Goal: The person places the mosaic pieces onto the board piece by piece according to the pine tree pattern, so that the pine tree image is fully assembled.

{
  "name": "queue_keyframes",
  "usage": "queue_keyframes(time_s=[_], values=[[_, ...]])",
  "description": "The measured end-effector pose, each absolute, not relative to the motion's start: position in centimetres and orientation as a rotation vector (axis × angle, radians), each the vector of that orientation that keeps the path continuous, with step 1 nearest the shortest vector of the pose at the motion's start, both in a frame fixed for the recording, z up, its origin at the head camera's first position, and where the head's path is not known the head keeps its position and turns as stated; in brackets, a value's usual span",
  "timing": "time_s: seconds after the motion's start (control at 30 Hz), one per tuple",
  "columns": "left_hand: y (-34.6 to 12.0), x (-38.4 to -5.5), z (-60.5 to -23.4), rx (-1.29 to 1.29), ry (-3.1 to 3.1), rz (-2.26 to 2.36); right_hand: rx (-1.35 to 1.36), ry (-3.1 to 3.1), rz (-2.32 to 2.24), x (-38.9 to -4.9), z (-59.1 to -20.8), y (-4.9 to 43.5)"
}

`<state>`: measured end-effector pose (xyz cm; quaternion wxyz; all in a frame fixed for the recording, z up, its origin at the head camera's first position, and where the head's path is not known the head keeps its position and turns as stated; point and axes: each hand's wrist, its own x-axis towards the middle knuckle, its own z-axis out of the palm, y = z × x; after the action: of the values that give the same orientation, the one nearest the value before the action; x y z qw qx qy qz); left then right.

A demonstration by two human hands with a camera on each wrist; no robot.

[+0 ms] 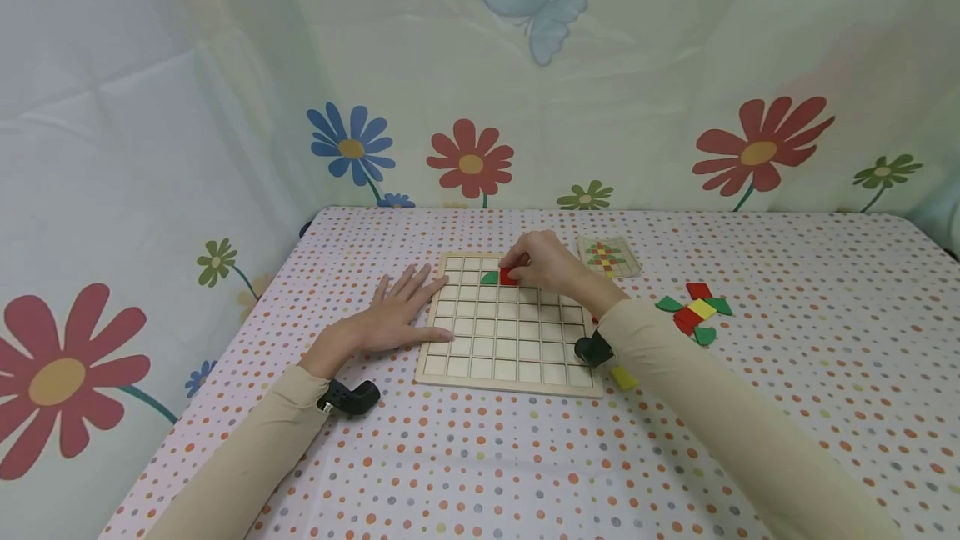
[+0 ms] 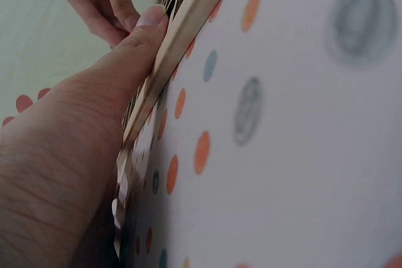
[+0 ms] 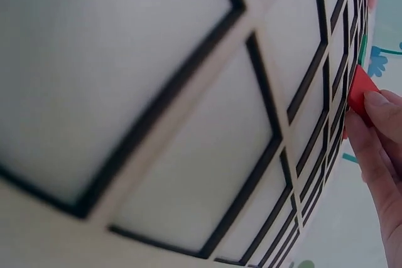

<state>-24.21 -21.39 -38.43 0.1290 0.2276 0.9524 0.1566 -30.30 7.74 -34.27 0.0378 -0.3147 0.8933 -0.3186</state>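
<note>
A wooden grid board [image 1: 517,390] lies on the table, divided by thin ribs into square cells. My right hand [image 1: 551,263] pinches a red square tile [image 3: 360,92] between thumb and fingers, low over the board's far rows and tilted in the right wrist view. Just left of it a green quarter-round tile [image 1: 490,277] sits in a cell. Another bit of red shows by the fingers; whether it is a separate tile I cannot tell. My left hand [image 1: 393,322] lies with fingers spread at the board's left side, its thumb [image 2: 147,26] touching the frame.
A small card [image 1: 628,260] with a coloured tile pattern lies behind the board's right corner. Several loose red, green and yellow tiles [image 1: 702,308] are scattered on the right. One yellow tile [image 1: 624,377] lies by the board's near right corner, under my right forearm.
</note>
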Motion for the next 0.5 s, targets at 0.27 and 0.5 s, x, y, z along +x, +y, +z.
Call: queue_keyframes(time_s=[0.27, 0.5], values=[[-21.36, -24.19, -38.29, 0.669, 2.758, 0.473, -1.045, 2.757, -0.854, -30.62, -34.13, 7.43], [-21.34, -24.13, -38.38, 0.674, 2.768, 0.464, -1.051, 2.759, -0.818, -30.59, -34.17, 7.29]])
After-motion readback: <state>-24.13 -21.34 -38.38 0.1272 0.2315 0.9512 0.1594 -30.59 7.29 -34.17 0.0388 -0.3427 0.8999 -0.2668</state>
